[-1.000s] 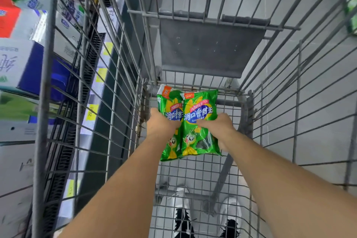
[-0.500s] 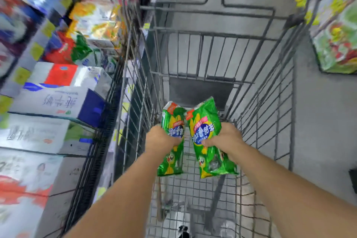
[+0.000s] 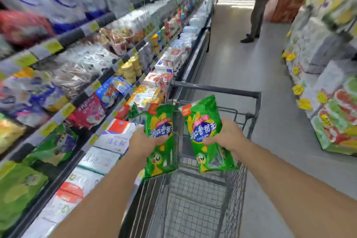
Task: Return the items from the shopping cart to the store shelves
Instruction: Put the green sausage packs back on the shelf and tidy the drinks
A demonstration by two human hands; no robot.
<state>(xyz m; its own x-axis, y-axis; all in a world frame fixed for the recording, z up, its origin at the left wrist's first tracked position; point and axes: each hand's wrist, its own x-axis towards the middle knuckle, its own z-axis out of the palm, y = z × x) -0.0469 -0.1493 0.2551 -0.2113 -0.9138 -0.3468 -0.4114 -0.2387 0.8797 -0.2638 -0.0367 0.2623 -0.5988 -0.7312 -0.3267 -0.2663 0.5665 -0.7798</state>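
A bystander (image 3: 258,4) stands far down the grey aisle floor (image 3: 241,63).

Bright, even store light. Heavy motion blur smears the left shelves (image 3: 63,48) and far aisle; the wide lens bends the edges; the near centre stays sharpest.

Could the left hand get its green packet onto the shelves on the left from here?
Probably yes. The left hand holds its green packet above the cart rim, level with the shelves alongside, and nothing lies between. Which slot suits it is unclear.
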